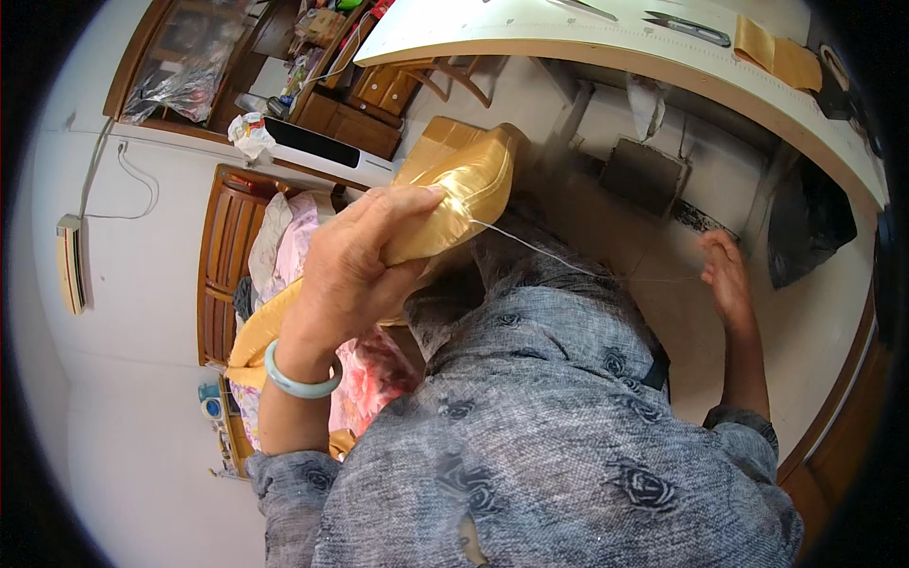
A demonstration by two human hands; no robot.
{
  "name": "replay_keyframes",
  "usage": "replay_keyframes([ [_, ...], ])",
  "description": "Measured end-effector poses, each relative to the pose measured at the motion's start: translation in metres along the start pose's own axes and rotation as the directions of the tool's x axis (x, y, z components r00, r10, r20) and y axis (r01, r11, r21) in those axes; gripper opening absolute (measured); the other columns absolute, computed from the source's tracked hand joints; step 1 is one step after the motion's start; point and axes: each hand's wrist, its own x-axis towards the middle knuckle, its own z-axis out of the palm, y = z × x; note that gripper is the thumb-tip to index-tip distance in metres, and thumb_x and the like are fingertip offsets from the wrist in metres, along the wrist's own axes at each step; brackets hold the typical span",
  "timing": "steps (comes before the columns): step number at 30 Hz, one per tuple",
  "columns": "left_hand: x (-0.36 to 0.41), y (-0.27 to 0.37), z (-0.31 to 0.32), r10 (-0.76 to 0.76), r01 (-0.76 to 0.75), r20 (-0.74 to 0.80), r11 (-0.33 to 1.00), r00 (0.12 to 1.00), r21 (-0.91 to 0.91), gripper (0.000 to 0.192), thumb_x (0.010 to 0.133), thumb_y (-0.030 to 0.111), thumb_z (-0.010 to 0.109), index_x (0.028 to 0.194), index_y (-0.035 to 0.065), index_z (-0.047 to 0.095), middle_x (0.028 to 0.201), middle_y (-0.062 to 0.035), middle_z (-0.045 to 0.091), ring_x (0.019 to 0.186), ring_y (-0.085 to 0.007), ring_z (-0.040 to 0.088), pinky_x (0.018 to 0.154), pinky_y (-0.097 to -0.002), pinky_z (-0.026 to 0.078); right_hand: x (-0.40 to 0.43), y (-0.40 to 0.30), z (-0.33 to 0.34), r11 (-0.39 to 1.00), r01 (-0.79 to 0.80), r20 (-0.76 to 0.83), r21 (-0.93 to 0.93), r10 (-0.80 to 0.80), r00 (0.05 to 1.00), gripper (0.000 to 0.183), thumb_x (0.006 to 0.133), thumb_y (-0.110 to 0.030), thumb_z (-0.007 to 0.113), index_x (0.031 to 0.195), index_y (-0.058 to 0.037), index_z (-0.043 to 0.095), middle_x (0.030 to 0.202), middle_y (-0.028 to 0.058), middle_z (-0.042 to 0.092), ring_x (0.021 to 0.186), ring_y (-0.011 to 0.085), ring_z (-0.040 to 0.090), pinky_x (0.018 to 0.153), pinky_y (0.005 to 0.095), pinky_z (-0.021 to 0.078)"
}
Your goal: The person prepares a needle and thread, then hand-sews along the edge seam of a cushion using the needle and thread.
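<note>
My left hand (369,248), with a pale bangle at the wrist, grips a shiny gold satin cloth (490,177) between thumb and fingers. More of the cloth hangs down behind the wrist. A light thread (540,250) runs from the stitched part of the cloth towards my right hand (723,266), which is raised out to the right with its fingers bent close together. The thread seems to end at those fingertips; whether a needle is between them is too small to tell.
A white worktable (497,32) curves across the top, bearing thread snips (687,28) and a folded gold cloth piece (777,53). Below it hangs a black plastic bag (809,220). At left are a wooden bed headboard (213,284) and pink bedding (373,376).
</note>
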Motion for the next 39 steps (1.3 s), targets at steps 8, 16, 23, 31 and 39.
replay_keyframes([
  [8, 0.002, -0.003, -0.002, 0.023, -0.022, -0.024, 0.999, 0.999, 0.025, 0.058, 0.06, -0.005, 0.071, 0.114, 0.01, 0.059, 0.105, -0.0115, 0.064, 0.094, -0.0308, 0.064, 0.079, -0.0332, 0.052, -0.068, -0.118, 0.09, 0.827, 0.032, 0.529, 0.561, -0.388, 0.755, 0.017, 0.099, -0.012, 0.042, 0.108, -0.0052, 0.055, 0.084, -0.0021, 0.053, 0.069, 0.0017, 0.042, 0.06, 0.0155, 0.0363],
  [16, 0.0, 0.002, -0.003, -0.056, 0.055, 0.022, 0.998, 0.998, 0.012, 0.061, 0.059, -0.01, 0.076, 0.116, 0.0066, 0.059, 0.112, -0.0104, 0.064, 0.103, -0.023, 0.063, 0.087, -0.0305, 0.05, -0.088, -0.144, 0.141, 0.701, 0.058, 0.53, 0.711, -0.588, 0.612, 0.019, 0.099, -0.005, 0.037, 0.113, 0.0006, 0.049, 0.09, 0.0036, 0.053, 0.074, 0.0065, 0.051, 0.069, 0.0225, 0.0496],
  [23, 0.002, 0.002, -0.004, -0.071, 0.071, 0.037, 0.997, 0.997, 0.009, 0.061, 0.059, -0.011, 0.075, 0.116, 0.0066, 0.059, 0.112, -0.011, 0.064, 0.103, -0.0228, 0.063, 0.087, -0.0302, 0.05, -0.09, -0.142, 0.145, 0.752, -0.076, 0.623, 0.655, -0.48, 0.618, 0.015, 0.099, -0.012, 0.045, 0.106, -0.0002, 0.051, 0.08, 0.0051, 0.06, 0.058, 0.0079, 0.056, 0.055, 0.0212, 0.0502],
  [31, 0.003, -0.002, 0.001, -0.011, 0.011, -0.019, 1.0, 1.0, 0.006, 0.059, 0.06, -0.005, 0.071, 0.116, 0.0104, 0.059, 0.106, -0.0129, 0.064, 0.094, -0.0303, 0.064, 0.079, -0.0329, 0.052, -0.087, -0.139, 0.145, 0.786, 0.033, 0.59, 0.617, -0.49, 0.642, 0.013, 0.096, -0.013, 0.053, 0.094, -0.0013, 0.059, 0.067, 0.0013, 0.059, 0.053, 0.0032, 0.051, 0.047, 0.0179, 0.0406],
  [39, 0.004, 0.001, -0.001, -0.034, 0.034, -0.009, 0.999, 0.999, -0.012, 0.059, 0.061, -0.005, 0.072, 0.116, 0.0103, 0.059, 0.107, -0.0127, 0.064, 0.095, -0.0297, 0.064, 0.08, -0.0324, 0.051, -0.084, -0.133, 0.15, 0.748, 0.041, 0.57, 0.662, -0.538, 0.621, 0.014, 0.096, -0.012, 0.053, 0.097, -0.0006, 0.061, 0.067, -0.0016, 0.056, 0.053, 0.0021, 0.048, 0.047, 0.017, 0.039],
])
